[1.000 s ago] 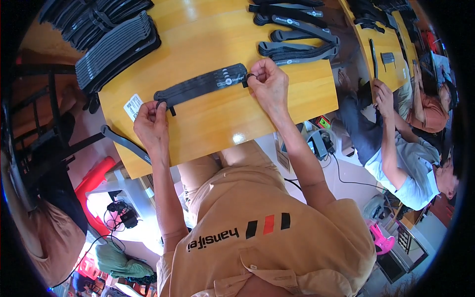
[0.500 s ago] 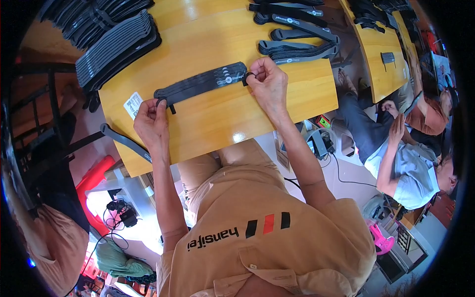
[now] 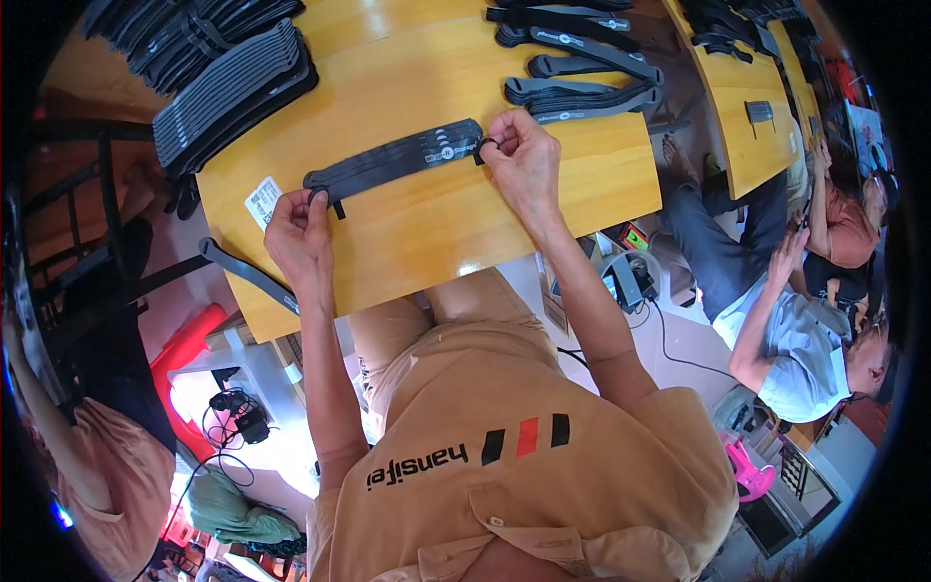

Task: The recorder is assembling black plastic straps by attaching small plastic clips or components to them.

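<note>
Head view: L hand (image 3: 299, 242) & R hand (image 3: 525, 167) each pinch a dark band (image 3: 487, 143) at strap stack's (image 3: 393, 165) L/R ends; I'd hold tension even, edges aligned.

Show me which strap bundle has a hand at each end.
The flat dark bundle between left hand and right hand; the piles at upper left and the bundles at upper right have neither hand on them.
</note>
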`<state>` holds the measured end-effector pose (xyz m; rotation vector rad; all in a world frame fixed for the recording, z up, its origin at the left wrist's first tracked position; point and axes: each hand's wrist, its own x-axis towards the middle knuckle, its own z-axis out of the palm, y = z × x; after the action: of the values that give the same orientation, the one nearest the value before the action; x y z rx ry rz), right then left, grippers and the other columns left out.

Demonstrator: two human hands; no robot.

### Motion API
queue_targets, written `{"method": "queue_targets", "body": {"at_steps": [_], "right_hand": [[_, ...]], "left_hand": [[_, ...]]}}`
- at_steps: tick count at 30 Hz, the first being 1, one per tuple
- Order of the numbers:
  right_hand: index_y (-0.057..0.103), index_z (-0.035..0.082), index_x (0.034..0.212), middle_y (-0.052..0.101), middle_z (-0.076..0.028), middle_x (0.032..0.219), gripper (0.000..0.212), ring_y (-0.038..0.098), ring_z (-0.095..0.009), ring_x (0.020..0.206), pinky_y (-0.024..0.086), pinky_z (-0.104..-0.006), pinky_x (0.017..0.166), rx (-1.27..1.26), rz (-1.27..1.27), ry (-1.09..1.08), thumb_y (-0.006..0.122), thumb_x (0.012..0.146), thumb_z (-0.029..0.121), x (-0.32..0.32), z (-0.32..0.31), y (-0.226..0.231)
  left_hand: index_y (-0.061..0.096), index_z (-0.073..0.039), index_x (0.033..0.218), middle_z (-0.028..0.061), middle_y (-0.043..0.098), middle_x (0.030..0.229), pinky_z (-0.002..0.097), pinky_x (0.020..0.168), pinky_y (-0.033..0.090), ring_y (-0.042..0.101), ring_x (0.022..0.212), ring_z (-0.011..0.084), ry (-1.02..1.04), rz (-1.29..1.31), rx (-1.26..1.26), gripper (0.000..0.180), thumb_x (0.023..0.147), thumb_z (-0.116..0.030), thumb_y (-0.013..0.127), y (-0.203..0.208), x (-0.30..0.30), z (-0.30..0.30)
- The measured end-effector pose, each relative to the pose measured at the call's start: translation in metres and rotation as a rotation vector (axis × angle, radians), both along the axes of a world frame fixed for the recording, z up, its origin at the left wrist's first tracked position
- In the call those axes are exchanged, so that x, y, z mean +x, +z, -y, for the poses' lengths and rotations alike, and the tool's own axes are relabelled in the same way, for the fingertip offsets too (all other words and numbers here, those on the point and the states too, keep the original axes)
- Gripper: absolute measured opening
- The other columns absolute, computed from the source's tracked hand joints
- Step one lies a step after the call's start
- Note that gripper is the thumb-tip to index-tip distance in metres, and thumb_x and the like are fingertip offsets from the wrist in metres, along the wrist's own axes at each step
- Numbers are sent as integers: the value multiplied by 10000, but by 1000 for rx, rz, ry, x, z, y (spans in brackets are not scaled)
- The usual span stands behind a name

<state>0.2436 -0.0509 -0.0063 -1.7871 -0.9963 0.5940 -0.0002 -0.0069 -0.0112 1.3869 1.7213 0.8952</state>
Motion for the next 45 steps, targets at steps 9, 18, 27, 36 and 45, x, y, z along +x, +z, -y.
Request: {"method": "queue_targets", "body": {"at_steps": [9,18,27,36,45], "right_hand": [[537,7,737,523,-63,602,133,521,-143,531,434,-268,509,5,35,11,621,646,-43,0,-1,-5],[534,-3,734,542,-115,661,134,557,-249,603,448,-339,558,54,154,78,606,635,-58,-1,-1,-2],[549,4,745,552,-105,667,129,565,-223,617,454,-332,567,30,157,76,611,642,-44,3,0,-1],[539,9,735,551,-104,671,127,564,-238,625,454,-346,576,40,178,84,617,643,-30,2,-1,-4],[538,14,768,556,-136,724,141,565,-324,689,451,-407,617,109,284,74,610,657,-33,1,5,-3]], "left_hand": [[598,25,808,56,580,623,250,545,422,500,542,107,0,-87,70,139,777,-91,668,2,5,2],[594,22,810,60,572,621,244,545,419,500,544,116,-22,-137,201,136,763,-73,680,2,3,4],[601,15,799,50,565,610,242,518,414,504,533,106,-20,-24,5,142,748,-83,690,10,1,-3],[568,-12,803,46,539,599,279,540,423,523,545,142,-4,-104,45,176,727,-103,700,6,1,-5],[585,-23,822,106,576,690,341,593,448,565,619,257,-89,-490,306,156,743,-115,683,37,18,12]]}}
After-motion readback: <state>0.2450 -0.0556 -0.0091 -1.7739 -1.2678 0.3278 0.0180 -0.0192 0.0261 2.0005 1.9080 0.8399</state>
